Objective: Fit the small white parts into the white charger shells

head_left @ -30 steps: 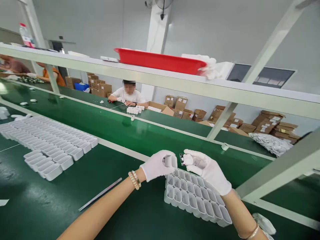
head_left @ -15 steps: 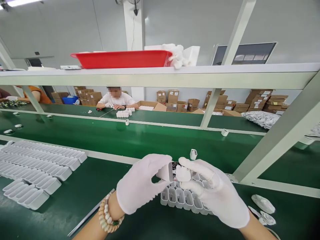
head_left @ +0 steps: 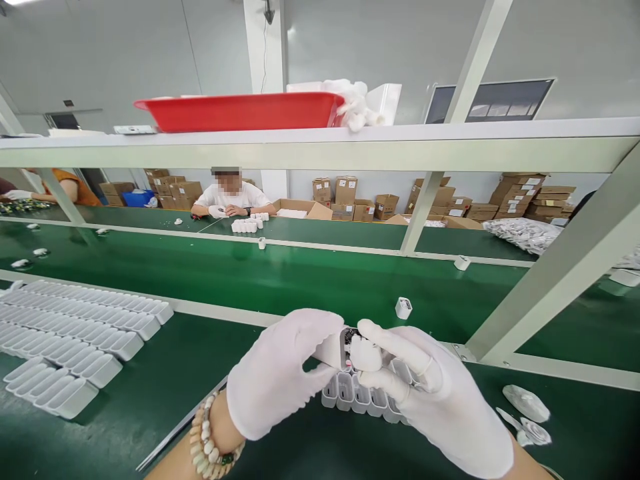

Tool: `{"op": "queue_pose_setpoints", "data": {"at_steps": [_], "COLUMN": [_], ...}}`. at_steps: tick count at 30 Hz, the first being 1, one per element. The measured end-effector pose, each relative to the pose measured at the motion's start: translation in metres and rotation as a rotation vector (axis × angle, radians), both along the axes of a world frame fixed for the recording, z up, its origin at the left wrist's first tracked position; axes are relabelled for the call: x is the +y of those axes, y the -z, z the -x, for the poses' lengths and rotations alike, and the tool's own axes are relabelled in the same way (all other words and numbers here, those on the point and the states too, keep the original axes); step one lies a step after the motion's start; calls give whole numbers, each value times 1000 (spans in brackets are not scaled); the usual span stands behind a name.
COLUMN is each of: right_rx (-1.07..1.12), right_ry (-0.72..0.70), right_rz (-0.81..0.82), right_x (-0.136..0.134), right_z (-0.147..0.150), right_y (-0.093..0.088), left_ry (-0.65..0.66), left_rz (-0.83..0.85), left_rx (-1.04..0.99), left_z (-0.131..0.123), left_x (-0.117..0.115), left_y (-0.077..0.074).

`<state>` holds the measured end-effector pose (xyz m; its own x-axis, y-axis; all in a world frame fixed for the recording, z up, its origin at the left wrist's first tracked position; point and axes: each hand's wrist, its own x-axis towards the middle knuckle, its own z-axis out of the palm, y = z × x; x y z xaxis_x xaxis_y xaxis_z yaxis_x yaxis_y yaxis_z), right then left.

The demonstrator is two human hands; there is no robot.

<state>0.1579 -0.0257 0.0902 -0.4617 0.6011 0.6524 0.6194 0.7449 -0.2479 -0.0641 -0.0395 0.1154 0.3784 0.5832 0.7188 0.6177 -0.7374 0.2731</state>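
My gloved left hand [head_left: 285,373] grips a small white plastic housing [head_left: 331,351] between thumb and fingers. Dark and coloured parts, like a small circuit board [head_left: 349,338], show at the housing's open right end. Against that end my gloved right hand [head_left: 425,380] presses with fingertips and thumb; it covers most of what it touches, and a rounded white part [head_left: 365,354] shows between its fingers. Below both hands stands a block of white open-topped cases [head_left: 361,397] in rows, partly hidden by the right hand.
More white cases [head_left: 75,333] stand in rows at left. A metal strip [head_left: 180,427] lies near my left forearm. White wrapped pieces [head_left: 526,403] lie at right. White units [head_left: 403,307] sit on the green belt [head_left: 220,273]. A slanted post [head_left: 550,267] rises at right; a co-worker [head_left: 233,197] sits opposite.
The units on the green belt have shifted to the right. My right hand has moved slightly lower and to the right, its fingers still at the housing. My left hand keeps its grip.
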Motion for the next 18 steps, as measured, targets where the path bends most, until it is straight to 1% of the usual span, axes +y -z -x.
{"op": "queue_pose_setpoints", "data": {"at_steps": [7,11,16,18], "right_rx": [4,-5,-64,-65], "right_ry": [43,73,71,43], "right_rz": [53,48,109,84], "right_x": [-2,-7,-8,-5], "right_z": [1,3,9,10], "right_y": [8,7,0,0], "left_ry": [-8,7,11,19], "left_rz": [1,-4,108,136], "left_rx": [17,18,1,-5], "left_z": [-4,-4,-5,-5], "left_x": [2,2,-1,-2], "left_y": [-6,-5,1,3]}}
